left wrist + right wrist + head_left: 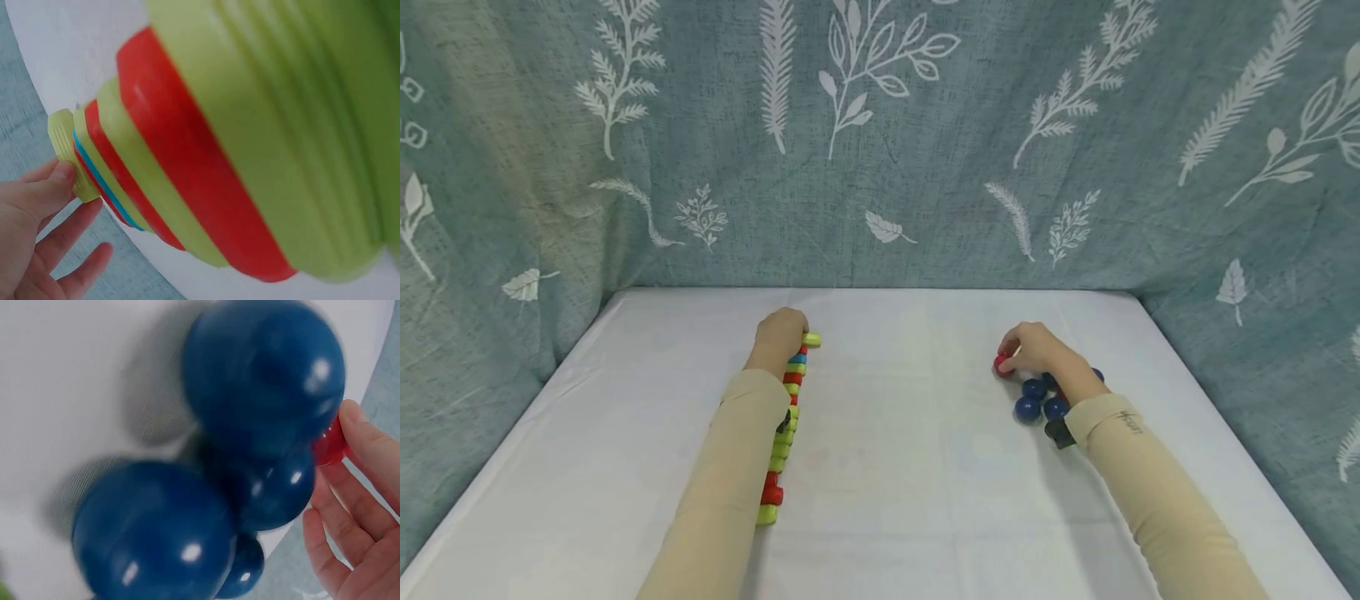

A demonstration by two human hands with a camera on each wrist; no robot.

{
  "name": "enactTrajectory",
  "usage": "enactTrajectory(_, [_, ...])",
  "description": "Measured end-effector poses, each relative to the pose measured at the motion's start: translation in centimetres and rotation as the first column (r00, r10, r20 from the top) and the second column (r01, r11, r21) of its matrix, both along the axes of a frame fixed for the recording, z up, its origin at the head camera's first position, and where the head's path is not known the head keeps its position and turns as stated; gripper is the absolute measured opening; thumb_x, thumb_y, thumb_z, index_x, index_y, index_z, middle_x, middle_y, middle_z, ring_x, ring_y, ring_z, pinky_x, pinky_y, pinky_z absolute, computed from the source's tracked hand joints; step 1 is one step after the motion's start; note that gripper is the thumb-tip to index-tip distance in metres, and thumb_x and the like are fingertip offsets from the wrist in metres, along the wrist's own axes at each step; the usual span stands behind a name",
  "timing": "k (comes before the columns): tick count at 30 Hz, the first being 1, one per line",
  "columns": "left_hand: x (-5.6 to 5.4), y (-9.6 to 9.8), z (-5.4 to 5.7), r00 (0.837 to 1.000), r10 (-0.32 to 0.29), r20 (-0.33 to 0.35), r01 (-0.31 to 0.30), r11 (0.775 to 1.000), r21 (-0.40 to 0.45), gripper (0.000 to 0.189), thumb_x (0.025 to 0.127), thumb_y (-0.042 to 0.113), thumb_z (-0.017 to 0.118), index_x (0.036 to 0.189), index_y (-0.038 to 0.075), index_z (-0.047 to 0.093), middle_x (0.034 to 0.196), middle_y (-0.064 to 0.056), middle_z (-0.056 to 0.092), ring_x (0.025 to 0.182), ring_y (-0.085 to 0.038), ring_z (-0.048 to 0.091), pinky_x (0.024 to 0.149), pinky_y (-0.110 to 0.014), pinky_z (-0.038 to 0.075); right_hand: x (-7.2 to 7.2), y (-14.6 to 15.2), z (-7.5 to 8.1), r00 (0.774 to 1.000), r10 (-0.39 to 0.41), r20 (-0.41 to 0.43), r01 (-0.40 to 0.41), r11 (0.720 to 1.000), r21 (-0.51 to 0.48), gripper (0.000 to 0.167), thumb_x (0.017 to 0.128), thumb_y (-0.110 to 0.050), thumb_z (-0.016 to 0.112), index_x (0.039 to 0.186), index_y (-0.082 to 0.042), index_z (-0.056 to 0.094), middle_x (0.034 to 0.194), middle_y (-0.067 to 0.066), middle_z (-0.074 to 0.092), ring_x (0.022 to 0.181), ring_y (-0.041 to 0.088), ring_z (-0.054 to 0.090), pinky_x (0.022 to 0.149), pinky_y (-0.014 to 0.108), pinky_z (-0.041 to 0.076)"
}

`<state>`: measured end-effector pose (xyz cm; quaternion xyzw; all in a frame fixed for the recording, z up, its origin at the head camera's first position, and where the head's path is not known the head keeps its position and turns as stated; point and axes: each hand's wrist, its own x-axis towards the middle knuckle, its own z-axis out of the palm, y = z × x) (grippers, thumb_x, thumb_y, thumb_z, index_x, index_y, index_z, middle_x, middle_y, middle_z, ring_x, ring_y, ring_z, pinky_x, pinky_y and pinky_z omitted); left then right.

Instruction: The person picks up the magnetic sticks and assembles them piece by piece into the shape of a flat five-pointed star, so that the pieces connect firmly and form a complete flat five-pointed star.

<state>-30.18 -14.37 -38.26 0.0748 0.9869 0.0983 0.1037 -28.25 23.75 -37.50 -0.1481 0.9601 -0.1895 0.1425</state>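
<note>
A long row of yellow-green, red and blue plastic pieces [781, 450] runs front to back at the left of the table. At its far end my left hand [781, 340] pinches the yellow-green end piece [61, 134] between thumb and fingers. In the head view my forearm hides part of the row. Over to the right, my right hand [1039, 347] holds a shiny red ball [1002, 365] by thumb and fingertips. Several dark blue balls [1027, 409] lie grouped under the right wrist, partly covered by it. Close up in the right wrist view, a blue ball [262, 375] overlaps the red one.
A white cloth covers the table [895, 467]. Behind its far edge hangs a grey-green curtain [850, 225] with white leaf prints, which also runs along both sides. A dark wrist camera [1060, 432] sits beneath the right sleeve, near the blue balls.
</note>
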Motion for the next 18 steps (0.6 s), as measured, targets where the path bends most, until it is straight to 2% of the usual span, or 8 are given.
enactTrajectory(5, [-0.1, 0.9, -0.4, 0.999, -0.055, -0.001, 0.055, 0.998, -0.019, 0.029, 0.089, -0.007, 0.051, 0.116, -0.002, 0.060, 0.121, -0.021, 0.053, 0.107, -0.032, 0.053, 0.088, -0.040, 0.045, -0.1, -1.3, -0.2, 1.000, 0.007, 0.014, -0.006, 0.999, -0.048, 0.024, 0.077, -0.008, 0.072, 0.097, 0.004, 0.066, 0.094, 0.015, 0.066, 0.090, 0.028, 0.059, 0.081, 0.041, 0.046])
enactTrajectory(10, [0.4, 1.9, -0.4, 0.990, -0.137, -0.040, 0.135, 0.989, -0.055, 0.023, 0.087, -0.006, 0.054, 0.108, -0.003, 0.063, 0.113, -0.018, 0.058, 0.103, -0.030, 0.055, 0.085, -0.038, 0.046, -0.1, -2.4, -0.5, 1.000, 0.016, 0.012, -0.015, 0.995, -0.101, 0.024, 0.077, -0.010, 0.073, 0.095, 0.004, 0.066, 0.092, 0.015, 0.067, 0.090, 0.027, 0.059, 0.080, 0.039, 0.046])
enactTrajectory(14, [0.9, 2.8, -0.3, 0.976, -0.202, -0.082, 0.201, 0.979, -0.021, 0.020, 0.088, -0.004, 0.053, 0.105, -0.002, 0.065, 0.107, -0.016, 0.062, 0.101, -0.029, 0.056, 0.085, -0.037, 0.046, -0.1, -3.1, -0.8, 1.000, 0.008, 0.002, -0.007, 0.990, -0.141, 0.023, 0.076, -0.010, 0.073, 0.093, 0.004, 0.066, 0.089, 0.014, 0.067, 0.087, 0.026, 0.061, 0.076, 0.036, 0.047])
enactTrajectory(18, [1.5, 3.6, -0.4, 0.963, -0.257, -0.084, 0.259, 0.966, 0.018, 0.020, 0.089, -0.003, 0.052, 0.104, -0.001, 0.065, 0.104, -0.015, 0.064, 0.100, -0.027, 0.057, 0.086, -0.036, 0.045, 0.1, -3.7, -1.0, 0.999, 0.003, 0.036, 0.004, 0.982, -0.190, 0.024, 0.076, -0.010, 0.073, 0.095, 0.003, 0.065, 0.091, 0.013, 0.067, 0.085, 0.024, 0.062, 0.075, 0.034, 0.049])
